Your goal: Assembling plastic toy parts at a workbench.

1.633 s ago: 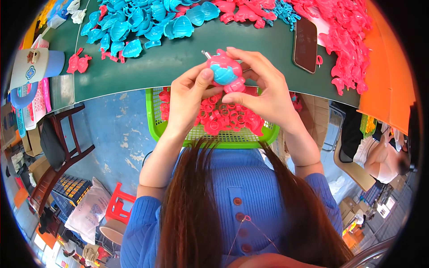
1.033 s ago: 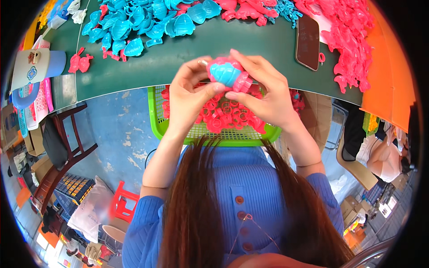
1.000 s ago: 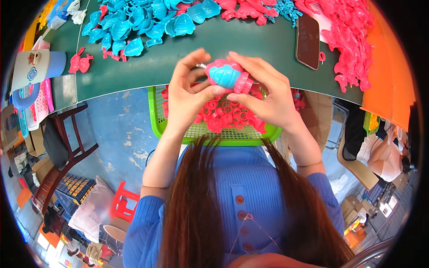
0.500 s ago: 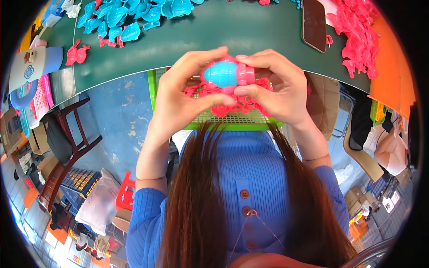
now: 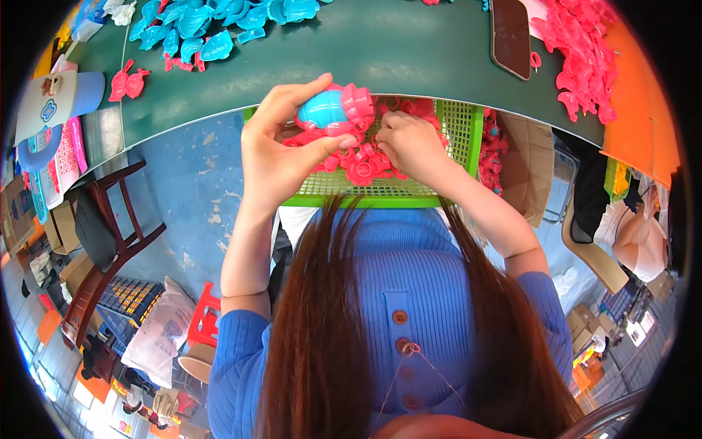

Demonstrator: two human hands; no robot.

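Note:
A rounded plastic toy body (image 5: 324, 110), light blue in the middle with pink edges and a pink ring-shaped end, is gripped between the thumb and fingers of my left hand (image 5: 272, 143). It is held just past the table's near edge, above a green mesh basket (image 5: 474, 150). Small pink ring-like plastic parts (image 5: 362, 172) lie heaped in that basket. Among them is my right hand (image 5: 415, 146), its fingers curled down and closed. Its fingertips are partly hidden, so whatever they pinch cannot be made out.
On the green table (image 5: 409, 58), a pile of blue plastic shells (image 5: 219, 45) lies far left and pink pieces (image 5: 578, 55) far right, beside a dark phone (image 5: 510, 40). A pink eared piece (image 5: 129, 82) and a cap (image 5: 80, 95) sit left. A dark chair (image 5: 102, 234) stands lower left.
My right hand has let go of the toy body and dropped into the basket of pink parts. The left hand has moved slightly left with the toy, its ring end now tipped up.

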